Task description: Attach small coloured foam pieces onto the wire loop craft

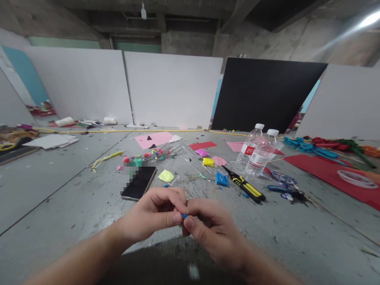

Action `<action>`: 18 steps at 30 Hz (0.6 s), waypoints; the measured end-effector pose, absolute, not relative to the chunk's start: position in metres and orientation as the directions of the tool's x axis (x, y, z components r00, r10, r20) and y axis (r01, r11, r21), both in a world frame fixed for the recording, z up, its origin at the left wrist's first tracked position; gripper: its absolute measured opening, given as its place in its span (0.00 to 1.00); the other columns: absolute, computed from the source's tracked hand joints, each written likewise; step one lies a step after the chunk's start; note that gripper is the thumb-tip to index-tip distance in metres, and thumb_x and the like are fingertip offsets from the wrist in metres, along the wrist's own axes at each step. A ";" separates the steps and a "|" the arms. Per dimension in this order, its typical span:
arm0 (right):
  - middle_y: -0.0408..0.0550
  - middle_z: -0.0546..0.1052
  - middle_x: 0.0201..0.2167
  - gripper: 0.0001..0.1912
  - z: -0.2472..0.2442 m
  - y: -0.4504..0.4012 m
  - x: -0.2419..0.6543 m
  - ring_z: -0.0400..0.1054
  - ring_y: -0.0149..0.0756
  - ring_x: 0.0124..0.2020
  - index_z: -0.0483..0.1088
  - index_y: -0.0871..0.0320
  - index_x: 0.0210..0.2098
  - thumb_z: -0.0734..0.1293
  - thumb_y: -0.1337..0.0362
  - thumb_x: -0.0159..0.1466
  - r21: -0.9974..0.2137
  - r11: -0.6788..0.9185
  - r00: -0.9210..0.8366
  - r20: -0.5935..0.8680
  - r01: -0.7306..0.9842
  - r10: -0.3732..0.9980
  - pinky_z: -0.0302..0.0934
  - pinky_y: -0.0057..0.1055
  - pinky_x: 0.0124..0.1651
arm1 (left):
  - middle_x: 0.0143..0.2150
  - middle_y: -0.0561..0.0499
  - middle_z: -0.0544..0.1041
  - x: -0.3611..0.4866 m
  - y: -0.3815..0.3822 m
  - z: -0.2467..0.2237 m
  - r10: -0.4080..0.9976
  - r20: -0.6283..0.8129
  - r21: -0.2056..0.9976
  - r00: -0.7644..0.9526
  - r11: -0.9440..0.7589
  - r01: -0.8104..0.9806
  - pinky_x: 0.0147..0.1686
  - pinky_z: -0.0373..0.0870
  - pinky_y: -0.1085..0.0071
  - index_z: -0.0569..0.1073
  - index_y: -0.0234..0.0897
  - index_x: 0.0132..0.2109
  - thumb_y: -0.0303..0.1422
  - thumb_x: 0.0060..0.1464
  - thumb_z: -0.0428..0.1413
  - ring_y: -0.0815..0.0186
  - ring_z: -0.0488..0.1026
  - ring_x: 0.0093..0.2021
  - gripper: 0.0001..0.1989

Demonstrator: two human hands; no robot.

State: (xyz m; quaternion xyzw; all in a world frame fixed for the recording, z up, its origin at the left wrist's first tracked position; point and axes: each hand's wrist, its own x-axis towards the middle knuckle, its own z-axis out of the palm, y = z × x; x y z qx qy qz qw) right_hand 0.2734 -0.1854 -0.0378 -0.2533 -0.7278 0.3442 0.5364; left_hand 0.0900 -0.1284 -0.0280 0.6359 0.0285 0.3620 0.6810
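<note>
A small blue piece of modelling clay (184,216) sits between the fingertips of both hands, low in the middle of the view. My left hand (156,213) pinches it from the left with thumb and forefinger. From the right, the thumb and curled fingers of my right hand (210,227) close on it. The two hands touch at the fingertips, which cover part of the piece. Just beyond them lie a pale yellow clay packet (166,175), a blue clay packet (222,179) and a yellow packet (208,162).
A phone (139,183) lies left of the hands. Yellow-handled pliers (245,185) and blue-handled pliers (286,190) rest at the right. Two water bottles (261,154) stand behind them. Wires with coloured clay bits (157,153) and pink paper (154,139) lie farther back.
</note>
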 end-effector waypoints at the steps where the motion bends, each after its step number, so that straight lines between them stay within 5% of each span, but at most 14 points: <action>1: 0.41 0.72 0.24 0.18 -0.039 -0.185 0.273 0.65 0.29 0.26 0.74 0.57 0.32 0.65 0.51 0.71 -0.785 0.619 -0.298 0.592 -0.006 0.749 0.58 0.29 0.30 | 0.34 0.51 0.74 0.090 -0.128 -0.028 0.532 0.419 0.888 0.736 -0.073 -0.453 0.37 0.73 0.72 0.85 0.41 0.41 0.29 0.60 0.65 0.70 0.74 0.35 0.04; 11: 0.40 0.71 0.21 0.19 -0.041 -0.181 0.272 0.63 0.28 0.24 0.72 0.56 0.27 0.70 0.49 0.67 -0.853 0.514 -0.308 0.514 -0.090 0.800 0.57 0.27 0.29 | 0.33 0.50 0.74 0.089 -0.126 -0.026 0.537 0.405 0.905 0.740 -0.120 -0.408 0.36 0.70 0.71 0.85 0.42 0.41 0.33 0.58 0.66 0.69 0.72 0.34 0.04; 18: 0.39 0.71 0.22 0.20 -0.048 -0.174 0.272 0.63 0.27 0.24 0.72 0.56 0.29 0.78 0.48 0.58 -0.933 0.241 -0.376 0.331 -0.268 0.865 0.60 0.25 0.28 | 0.31 0.52 0.72 0.090 -0.124 -0.028 0.560 0.380 0.914 0.736 -0.101 -0.394 0.34 0.69 0.74 0.85 0.41 0.37 0.31 0.54 0.69 0.70 0.70 0.32 0.02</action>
